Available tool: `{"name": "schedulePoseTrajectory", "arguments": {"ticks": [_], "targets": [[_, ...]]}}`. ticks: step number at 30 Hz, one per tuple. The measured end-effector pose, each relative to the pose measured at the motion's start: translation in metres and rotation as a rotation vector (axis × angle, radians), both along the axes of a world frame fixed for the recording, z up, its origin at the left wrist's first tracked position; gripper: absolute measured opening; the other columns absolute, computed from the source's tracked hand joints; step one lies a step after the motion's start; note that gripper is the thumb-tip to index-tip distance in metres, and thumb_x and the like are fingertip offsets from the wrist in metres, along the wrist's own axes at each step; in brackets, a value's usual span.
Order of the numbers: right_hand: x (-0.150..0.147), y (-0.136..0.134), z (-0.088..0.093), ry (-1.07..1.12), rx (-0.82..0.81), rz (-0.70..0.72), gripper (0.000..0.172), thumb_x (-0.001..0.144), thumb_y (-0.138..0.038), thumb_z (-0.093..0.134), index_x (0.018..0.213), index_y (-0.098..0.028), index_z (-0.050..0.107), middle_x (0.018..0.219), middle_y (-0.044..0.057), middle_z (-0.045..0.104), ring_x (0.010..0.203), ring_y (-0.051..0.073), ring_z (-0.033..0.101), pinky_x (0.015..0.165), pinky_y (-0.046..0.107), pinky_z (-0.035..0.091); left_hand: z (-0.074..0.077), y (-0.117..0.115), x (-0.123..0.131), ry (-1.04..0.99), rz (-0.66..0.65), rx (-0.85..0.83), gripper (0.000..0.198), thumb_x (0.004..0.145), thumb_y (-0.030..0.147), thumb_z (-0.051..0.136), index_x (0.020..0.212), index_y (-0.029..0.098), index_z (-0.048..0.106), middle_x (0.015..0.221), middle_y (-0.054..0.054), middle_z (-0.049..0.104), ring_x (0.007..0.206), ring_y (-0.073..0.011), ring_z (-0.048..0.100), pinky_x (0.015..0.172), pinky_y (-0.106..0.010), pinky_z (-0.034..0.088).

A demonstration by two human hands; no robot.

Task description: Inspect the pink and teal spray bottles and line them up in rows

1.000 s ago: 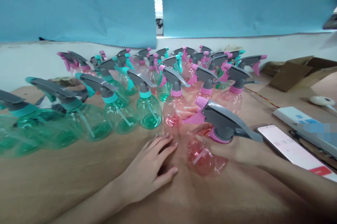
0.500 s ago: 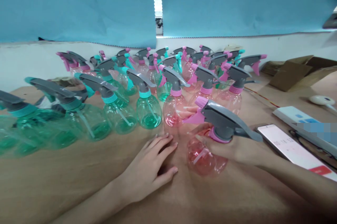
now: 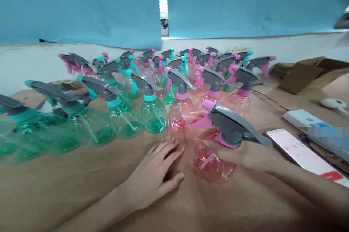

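A pink spray bottle (image 3: pixel 211 166) stands on the brown table (image 3: pixel 68 188), near the front and a bit to the right of the middle. You can see through its round body, and a thin tube runs down inside it. On top sits a grey spray head (image 3: pixel 231 126) with a pink tip that points left and a pink ring under it. The right hand (image 3: pixel 245 154) is wrapped around the bottle just under the ring, with its fingers closed tight on it. The left hand (image 3: pixel 155 174) lies flat on the table just beside the bottle, on its left. Its fingers are spread apart and it holds nothing. Right behind the hands stands another pink bottle (image 3: pixel 181 114), and next to that one is a green bottle (image 3: pixel 153 114). More green bottles (image 3: pixel 92 123) go off in a row to the left. Many more pink and green bottles (image 3: pixel 191 63) stand crowded together farther back. To the right of the held bottle a phone (image 3: pixel 302 155) lies flat with its screen lit. Past the phone is a white power strip (image 3: pixel 305 120). A brown cardboard box (image 3: pixel 305 74) sits at the far right. Blue curtains (image 3: pixel 81 6) hang along the back.
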State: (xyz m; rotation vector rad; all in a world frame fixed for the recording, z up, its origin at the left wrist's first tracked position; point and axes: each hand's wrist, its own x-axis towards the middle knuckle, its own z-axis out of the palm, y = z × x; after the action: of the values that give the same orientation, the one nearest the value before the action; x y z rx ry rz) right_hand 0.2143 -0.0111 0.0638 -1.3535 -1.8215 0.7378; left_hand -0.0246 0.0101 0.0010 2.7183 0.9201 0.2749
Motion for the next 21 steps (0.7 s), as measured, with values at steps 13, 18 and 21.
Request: {"name": "schedulePoseTrajectory", "arguments": {"ticks": [13,18,21], "targets": [[-0.001,-0.001,0.007,0.009,-0.084,0.031,0.008,0.069,-0.026,0.053,0.073,-0.025,0.059,0.082,0.001,0.075,0.079,0.021,0.072,0.075,0.034,0.059,-0.001,0.000,0.001,0.008,0.001,0.014,0.050,0.094,0.040,0.051,0.138,0.020,0.042,0.145,-0.009,0.041,0.134,-0.0272,0.033,0.108,-0.047,0.032],[-0.004,-0.002,0.012,-0.060,-0.019,-0.021,0.011,0.067,-0.031,0.049,0.058,-0.026,0.050,0.061,0.000,0.068,0.058,0.020,0.069,0.058,0.033,0.059,-0.001,0.000,0.001,0.002,-0.004,0.011,0.049,0.093,0.040,0.052,0.138,0.021,0.043,0.145,-0.009,0.041,0.134,-0.0274,0.033,0.107,-0.047,0.032],[-0.002,-0.002,0.011,-0.108,-0.032,-0.068,0.019,0.067,-0.036,0.048,0.052,-0.027,0.040,0.054,0.000,0.063,0.057,0.023,0.068,0.059,0.039,0.059,0.000,0.000,0.001,-0.008,-0.005,0.008,0.049,0.093,0.040,0.052,0.138,0.021,0.043,0.145,-0.010,0.040,0.134,-0.0273,0.033,0.108,-0.047,0.031]]}}
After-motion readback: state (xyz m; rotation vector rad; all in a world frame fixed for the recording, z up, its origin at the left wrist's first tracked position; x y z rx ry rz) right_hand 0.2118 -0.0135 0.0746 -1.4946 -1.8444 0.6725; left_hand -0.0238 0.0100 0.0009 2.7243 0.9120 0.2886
